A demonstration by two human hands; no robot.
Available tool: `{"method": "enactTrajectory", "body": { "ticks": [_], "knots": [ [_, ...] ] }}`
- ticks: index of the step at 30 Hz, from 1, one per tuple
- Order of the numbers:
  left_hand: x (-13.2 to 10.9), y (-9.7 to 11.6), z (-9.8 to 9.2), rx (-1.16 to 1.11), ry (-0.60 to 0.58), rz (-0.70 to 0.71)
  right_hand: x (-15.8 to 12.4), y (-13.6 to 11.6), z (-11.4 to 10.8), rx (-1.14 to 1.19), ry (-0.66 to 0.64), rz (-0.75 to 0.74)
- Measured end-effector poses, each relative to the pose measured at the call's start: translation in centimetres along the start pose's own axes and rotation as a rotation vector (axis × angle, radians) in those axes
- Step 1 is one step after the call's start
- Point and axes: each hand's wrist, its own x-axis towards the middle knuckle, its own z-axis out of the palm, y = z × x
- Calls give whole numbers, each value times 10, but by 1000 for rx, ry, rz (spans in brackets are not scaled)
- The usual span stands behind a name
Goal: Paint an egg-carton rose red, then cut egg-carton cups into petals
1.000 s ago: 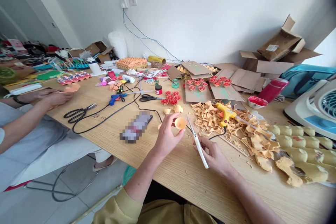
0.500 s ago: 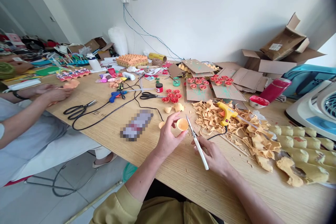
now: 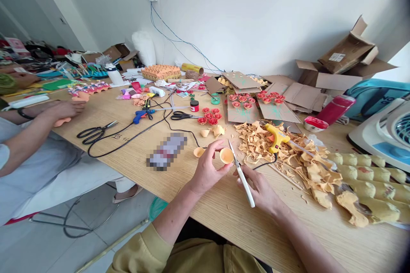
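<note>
Between the fingertips of my left hand (image 3: 209, 168) is a small orange egg-carton cup (image 3: 226, 156), its round mouth facing me. My right hand (image 3: 258, 187) grips white-handled scissors (image 3: 245, 185), whose blades point up and away, right at the cup's right edge. Whether the blades touch the rim I cannot tell. Another orange cup (image 3: 199, 152) stands on the table just left of my left hand. Beyond my hands lie more cut cups (image 3: 218, 131) and several red paper roses (image 3: 209, 117). To the right spreads a heap of orange carton scraps (image 3: 256, 143).
A yellow glue gun (image 3: 274, 138) rests on the scraps, its cord near my right hand. Black scissors (image 3: 96, 133) and a blue glue gun (image 3: 141, 116) lie left. Egg cartons (image 3: 374, 183) sit far right. A co-worker's hands (image 3: 65, 111) handle orange carton at the left edge.
My left hand and the cup have shifted slightly right, closer to the scissors, uncovering more of the cup on the table. The co-worker's hands have moved left and lower.
</note>
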Motion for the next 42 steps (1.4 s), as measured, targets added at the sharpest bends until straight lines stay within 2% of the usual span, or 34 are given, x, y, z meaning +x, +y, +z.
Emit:
{"method": "enactTrajectory", "body": {
  "ticks": [7, 18, 23, 42],
  "knots": [
    [0, 0, 0, -28, 24, 22, 0, 6, -1, -79, 59, -52],
    [-3, -1, 3, -80, 39, -3, 2, 5, 0, -184, -3, -41],
    [-2, 2, 2, -149, 20, -48, 1, 3, 0, -227, 26, -65],
    [-2, -1, 0, -290, 8, -115, 1, 0, -2, -199, 123, -168]
  ]
}}
